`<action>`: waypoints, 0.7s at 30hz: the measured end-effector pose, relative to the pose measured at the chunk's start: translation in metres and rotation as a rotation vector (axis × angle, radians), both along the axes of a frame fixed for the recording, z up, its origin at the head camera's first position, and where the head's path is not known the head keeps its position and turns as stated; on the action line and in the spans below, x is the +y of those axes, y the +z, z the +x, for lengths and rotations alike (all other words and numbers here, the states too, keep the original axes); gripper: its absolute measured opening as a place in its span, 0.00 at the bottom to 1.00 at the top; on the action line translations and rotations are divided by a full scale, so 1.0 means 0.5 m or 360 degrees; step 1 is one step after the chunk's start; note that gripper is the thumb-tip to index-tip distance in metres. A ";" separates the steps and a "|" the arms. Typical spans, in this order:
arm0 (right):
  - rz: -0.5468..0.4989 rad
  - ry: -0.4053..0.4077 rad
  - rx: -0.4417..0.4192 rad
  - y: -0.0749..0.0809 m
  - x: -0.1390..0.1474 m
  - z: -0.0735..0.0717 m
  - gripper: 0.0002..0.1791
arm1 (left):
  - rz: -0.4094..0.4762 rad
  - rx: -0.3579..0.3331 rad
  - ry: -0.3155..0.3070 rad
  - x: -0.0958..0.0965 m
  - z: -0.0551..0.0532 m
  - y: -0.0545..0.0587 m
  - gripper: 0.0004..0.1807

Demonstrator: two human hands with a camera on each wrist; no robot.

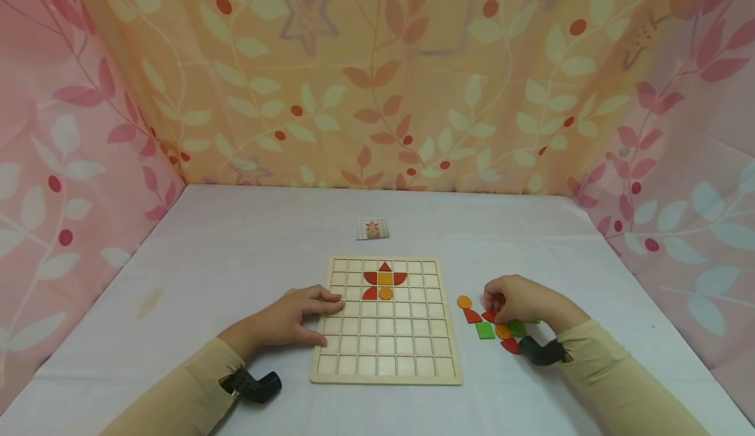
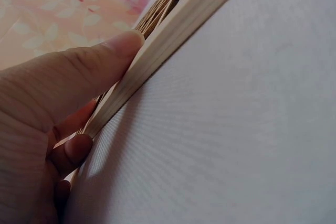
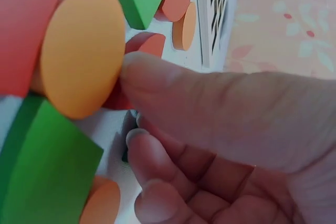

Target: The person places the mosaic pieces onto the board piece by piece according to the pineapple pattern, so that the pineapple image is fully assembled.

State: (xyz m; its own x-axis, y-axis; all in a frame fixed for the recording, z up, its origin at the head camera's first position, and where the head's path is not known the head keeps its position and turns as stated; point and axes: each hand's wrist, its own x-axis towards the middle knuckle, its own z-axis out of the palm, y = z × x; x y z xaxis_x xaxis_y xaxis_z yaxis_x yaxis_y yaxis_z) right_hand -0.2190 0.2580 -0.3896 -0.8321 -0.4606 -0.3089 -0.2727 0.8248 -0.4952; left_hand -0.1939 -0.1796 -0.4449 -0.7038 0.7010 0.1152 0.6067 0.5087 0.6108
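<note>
My left hand (image 1: 295, 315) rests along the left edge of a wooden grid board (image 1: 386, 360), fingers fairly straight on its rim. In the left wrist view the thumb (image 2: 123, 45) touches the board's side. On the board sit a red triangle (image 1: 385, 267), a yellow-orange square (image 1: 385, 278), an orange disc (image 1: 386, 294) and several curved red pieces (image 1: 369, 294). To the right, my right hand (image 1: 516, 299) bends over loose pieces. Its thumb overlaps a red quarter-circle piece (image 3: 147, 41) beside another orange disc (image 3: 84, 51); I cannot tell whether it pinches the red piece.
A small pattern card (image 1: 372, 229) lies behind the board. Around the right hand are green squares (image 1: 485, 330), another orange disc (image 1: 464, 302) and red pieces (image 1: 510, 346). Patterned curtains (image 1: 377, 75) stand behind and beside the white-covered table (image 1: 236, 252).
</note>
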 end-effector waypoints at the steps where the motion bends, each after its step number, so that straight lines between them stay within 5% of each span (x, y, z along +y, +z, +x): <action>1: 0.0008 -0.0003 0.0004 0.000 -0.001 0.000 0.12 | 0.0001 0.0001 -0.0002 0.000 0.000 0.000 0.38; 21: 0.0062 -0.0024 -0.0013 0.006 -0.009 0.006 0.11 | -0.0001 0.0015 -0.0001 -0.001 -0.002 -0.004 0.38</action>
State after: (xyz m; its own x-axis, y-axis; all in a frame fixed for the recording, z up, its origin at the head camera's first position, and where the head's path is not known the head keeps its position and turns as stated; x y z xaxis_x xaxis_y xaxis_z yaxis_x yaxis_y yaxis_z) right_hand -0.2159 0.2536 -0.3864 -0.8363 -0.4354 -0.3332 -0.2559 0.8475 -0.4649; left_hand -0.1950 -0.1802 -0.4467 -0.7024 0.7014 0.1212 0.6127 0.5090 0.6046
